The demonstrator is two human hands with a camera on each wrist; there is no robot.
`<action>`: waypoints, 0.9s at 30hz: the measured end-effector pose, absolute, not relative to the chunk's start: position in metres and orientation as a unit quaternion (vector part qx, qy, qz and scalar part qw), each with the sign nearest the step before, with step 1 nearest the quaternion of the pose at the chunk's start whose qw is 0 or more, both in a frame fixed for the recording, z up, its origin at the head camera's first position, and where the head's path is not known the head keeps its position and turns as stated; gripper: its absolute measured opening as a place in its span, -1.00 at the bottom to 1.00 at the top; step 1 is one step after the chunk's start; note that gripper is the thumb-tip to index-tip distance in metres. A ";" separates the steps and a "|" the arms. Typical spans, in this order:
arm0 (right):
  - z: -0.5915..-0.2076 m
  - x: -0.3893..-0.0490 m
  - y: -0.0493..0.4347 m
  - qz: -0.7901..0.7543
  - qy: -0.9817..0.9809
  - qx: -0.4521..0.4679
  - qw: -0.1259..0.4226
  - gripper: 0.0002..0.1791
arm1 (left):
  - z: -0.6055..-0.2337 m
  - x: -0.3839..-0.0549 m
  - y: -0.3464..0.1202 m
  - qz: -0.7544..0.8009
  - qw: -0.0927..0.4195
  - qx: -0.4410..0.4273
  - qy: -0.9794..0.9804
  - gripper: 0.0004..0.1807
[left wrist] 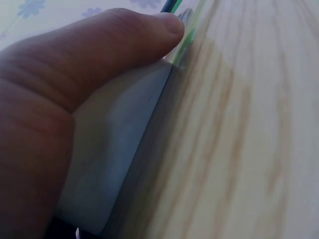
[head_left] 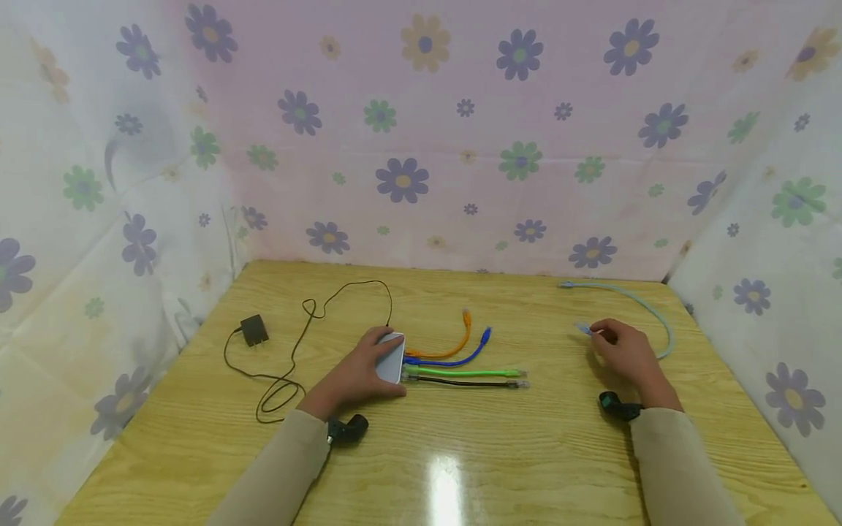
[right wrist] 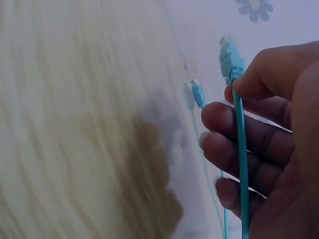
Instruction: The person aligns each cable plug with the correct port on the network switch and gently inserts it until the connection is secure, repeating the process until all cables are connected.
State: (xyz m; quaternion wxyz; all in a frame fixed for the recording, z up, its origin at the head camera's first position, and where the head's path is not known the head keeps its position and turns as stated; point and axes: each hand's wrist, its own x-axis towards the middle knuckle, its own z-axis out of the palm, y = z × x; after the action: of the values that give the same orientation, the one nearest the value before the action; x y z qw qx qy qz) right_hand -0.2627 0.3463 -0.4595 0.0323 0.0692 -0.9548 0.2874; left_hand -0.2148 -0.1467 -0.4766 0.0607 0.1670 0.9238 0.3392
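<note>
A small white network switch [head_left: 390, 359] lies on the table with my left hand [head_left: 360, 369] gripping it, thumb along the near side and fingers over the far side. From its right side run orange [head_left: 454, 349], blue [head_left: 454, 361], green [head_left: 460, 372] and black [head_left: 460, 383] network cables. My right hand [head_left: 625, 352] pinches a light blue network cable [right wrist: 241, 149] just behind its plug [right wrist: 230, 59], between thumb and index finger. The other fingers curl loosely beside the cable in the right wrist view. Behind that hand the cable loops back to its other plug [head_left: 567, 285].
A black power adapter [head_left: 253, 330] sits at the left, and its thin cord [head_left: 289, 365] winds across the table [head_left: 500, 453] to the switch. Flowered cloth [head_left: 421, 131] stands behind the table's back edge and along both sides.
</note>
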 end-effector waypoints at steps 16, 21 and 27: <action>-0.452 -0.261 0.311 0.287 -0.954 0.086 0.012 -0.46 | -0.475 -0.213 -0.147 0.347 0.067 0.167 0.920 0.07; -0.451 -0.262 0.300 0.297 -0.949 0.109 0.007 -0.51 | -0.475 -0.214 -0.147 0.349 0.065 0.167 0.920 0.06; -0.455 -0.266 0.284 0.312 -0.942 0.124 -0.012 -0.55 | -0.476 -0.215 -0.148 0.349 0.065 0.166 0.920 0.06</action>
State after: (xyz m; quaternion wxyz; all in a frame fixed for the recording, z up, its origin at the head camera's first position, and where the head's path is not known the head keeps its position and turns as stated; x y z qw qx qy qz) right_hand -0.2660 0.2844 -0.4546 -0.0117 0.1243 -0.9418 0.3121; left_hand -0.2150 -0.1477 -0.4759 0.0652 0.1664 0.9198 0.3493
